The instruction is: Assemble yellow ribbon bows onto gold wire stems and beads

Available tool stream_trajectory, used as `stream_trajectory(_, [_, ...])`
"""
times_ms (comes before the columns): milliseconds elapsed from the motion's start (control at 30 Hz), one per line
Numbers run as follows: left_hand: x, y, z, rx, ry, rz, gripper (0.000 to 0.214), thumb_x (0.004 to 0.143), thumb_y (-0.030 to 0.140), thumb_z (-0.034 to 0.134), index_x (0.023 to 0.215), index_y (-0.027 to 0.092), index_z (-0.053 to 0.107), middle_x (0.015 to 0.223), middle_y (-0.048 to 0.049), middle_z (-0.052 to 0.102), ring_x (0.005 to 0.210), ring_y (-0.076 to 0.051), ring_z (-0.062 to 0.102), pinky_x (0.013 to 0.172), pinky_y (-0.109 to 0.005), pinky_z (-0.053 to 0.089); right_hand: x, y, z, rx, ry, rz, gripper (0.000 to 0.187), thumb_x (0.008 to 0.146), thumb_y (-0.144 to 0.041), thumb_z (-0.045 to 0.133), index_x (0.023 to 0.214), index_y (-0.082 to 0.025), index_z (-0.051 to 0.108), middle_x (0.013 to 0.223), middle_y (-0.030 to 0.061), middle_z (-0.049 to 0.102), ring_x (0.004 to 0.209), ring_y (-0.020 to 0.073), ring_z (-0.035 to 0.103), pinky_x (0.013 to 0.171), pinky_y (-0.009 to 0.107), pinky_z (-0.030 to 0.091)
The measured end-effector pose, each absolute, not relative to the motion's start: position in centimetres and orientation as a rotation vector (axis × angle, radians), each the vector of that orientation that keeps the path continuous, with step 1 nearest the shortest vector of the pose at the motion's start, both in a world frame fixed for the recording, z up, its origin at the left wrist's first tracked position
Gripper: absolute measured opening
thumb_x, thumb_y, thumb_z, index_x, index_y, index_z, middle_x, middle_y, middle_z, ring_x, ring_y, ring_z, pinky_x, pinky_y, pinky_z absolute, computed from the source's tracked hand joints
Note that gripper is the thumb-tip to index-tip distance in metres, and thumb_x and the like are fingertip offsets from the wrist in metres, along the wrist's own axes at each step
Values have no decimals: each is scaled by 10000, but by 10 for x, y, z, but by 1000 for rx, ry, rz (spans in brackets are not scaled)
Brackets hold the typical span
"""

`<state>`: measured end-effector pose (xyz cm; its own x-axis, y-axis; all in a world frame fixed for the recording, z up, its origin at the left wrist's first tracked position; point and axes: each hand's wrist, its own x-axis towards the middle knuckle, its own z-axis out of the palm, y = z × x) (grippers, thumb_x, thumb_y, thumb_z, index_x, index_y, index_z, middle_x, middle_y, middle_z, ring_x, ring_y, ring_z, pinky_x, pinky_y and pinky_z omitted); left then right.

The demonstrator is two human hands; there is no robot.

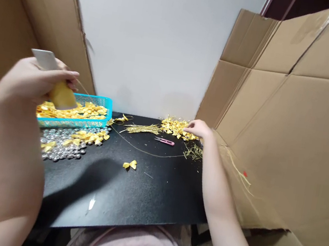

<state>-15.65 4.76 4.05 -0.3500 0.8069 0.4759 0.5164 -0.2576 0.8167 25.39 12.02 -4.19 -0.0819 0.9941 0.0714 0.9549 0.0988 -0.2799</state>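
Observation:
Raised at the left, my left hand point(38, 78) is wrapped round a spool of yellow thread point(63, 94) with a pale core end sticking out above. Below it stands a blue plastic basket point(108, 110) full of yellow ribbon bows point(91, 111). At the back right my right hand point(199, 129) reaches over a pile of finished-looking bows point(172, 126), fingers loosely bent and seemingly apart, with nothing visible in them. A thin cord point(147, 152) curves across the black table. One yellow bow point(130, 164) lies alone near the middle.
Pink thread snips point(164, 141) lie beside a bundle of gold twist ties point(143, 128). Thread clippings point(194, 152) sit below my right wrist. Silvery beads point(64, 144) with bows among them spread before the basket. Cardboard walls point(291, 130) rise on both sides.

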Motion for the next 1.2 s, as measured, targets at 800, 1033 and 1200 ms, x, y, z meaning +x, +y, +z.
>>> stream_trajectory(800, [-129,43,35,1614,1192,1574,329,629,248,781,712,185,470,598,50,558,547,-78,531,543,-231,425,176,142,-111,-1717,-2404,623,212,804,-212,666,605,-144,638,615,48,628,648,169,604,633,250,426])
stream_trajectory(1033, [-122,46,32,1634,1225,1554,342,553,237,776,707,187,474,594,34,533,533,-116,546,541,-260,453,150,112,-73,-1269,-2292,657,238,957,-243,427,1113,-147,580,1030,71,660,875,133,594,751,228,435])
stream_trajectory(1200, [-113,47,30,1681,1203,1504,308,554,215,750,689,187,474,597,16,549,541,-128,552,547,-269,463,125,74,-42,-874,-2218,444,208,932,-294,486,943,-150,635,946,67,636,842,152,579,771,262,425])
